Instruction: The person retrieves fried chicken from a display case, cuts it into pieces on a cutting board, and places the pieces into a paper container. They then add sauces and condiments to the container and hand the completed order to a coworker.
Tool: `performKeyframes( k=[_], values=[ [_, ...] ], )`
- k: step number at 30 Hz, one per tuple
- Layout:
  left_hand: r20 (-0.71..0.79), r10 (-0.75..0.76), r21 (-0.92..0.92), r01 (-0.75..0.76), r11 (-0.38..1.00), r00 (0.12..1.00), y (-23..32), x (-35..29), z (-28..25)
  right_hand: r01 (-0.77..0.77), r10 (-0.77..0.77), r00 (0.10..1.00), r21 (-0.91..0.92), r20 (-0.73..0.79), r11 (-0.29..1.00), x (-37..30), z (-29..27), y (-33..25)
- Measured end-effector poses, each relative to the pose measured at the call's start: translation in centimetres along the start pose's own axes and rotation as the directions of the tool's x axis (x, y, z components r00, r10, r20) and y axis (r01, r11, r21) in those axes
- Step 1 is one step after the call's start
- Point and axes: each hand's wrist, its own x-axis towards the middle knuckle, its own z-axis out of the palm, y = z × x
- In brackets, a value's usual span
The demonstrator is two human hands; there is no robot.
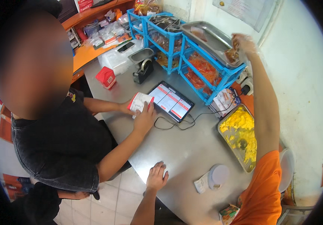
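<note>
My left hand [157, 176] lies on the near edge of the steel table [146, 148], fingers stretched out and holding nothing. Up at the back right, my right hand [247, 43], in a clear plastic glove, reaches over the steel tray [213, 46] on top of the blue rack. Its fingers are closed on a small clear bag of brown sauce [237, 40], partly hidden by the glove. Another brown bag [231, 56] lies just below it at the tray's end. A pale pinkish packet [199, 33] sits farther left in the tray.
A co-worker at left holds a red and white box [141, 102] beside a tablet [171, 101] with a trailing cable. Blue plastic racks [191, 67] hold bagged goods. A tray of yellow food [240, 131] stands under my right arm, near a round white lid [219, 175].
</note>
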Motion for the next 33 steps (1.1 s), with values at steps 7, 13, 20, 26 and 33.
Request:
performKeyframes(
  k=[7, 13, 20, 26, 33],
  values=[
    [0.033, -0.029, 0.018, 0.028, 0.999, 0.999, 0.1, -0.3, 0.0, -0.273, 0.032, 0.958, 0.872, 0.285, 0.406, -8.3, 4.7, -8.0],
    [-0.031, 0.025, -0.018, -0.026, 1.000, 0.999, 0.0, 0.3, 0.0, -0.621, 0.088, 0.741, 0.630, 0.665, 0.467, -32.1, 19.0, -9.1],
    [-0.074, 0.028, -0.042, -0.031, 0.999, 0.997, -0.3, 0.1, 0.8, -0.865, -0.052, 0.497, 0.490, 0.866, -0.111, -45.1, 26.9, -12.2],
    [-0.107, 0.042, -0.048, -0.047, 0.998, 0.993, -0.5, -0.2, 0.9, -0.779, -0.090, 0.627, 0.625, 0.774, -0.057, -42.6, 25.1, -17.4],
    [-0.146, 0.034, -0.138, -0.055, 0.989, 0.989, -0.8, -0.4, 1.1, -0.767, -0.021, 0.640, 0.641, 0.768, 0.023, -39.2, 24.3, -19.2]
  ],
)
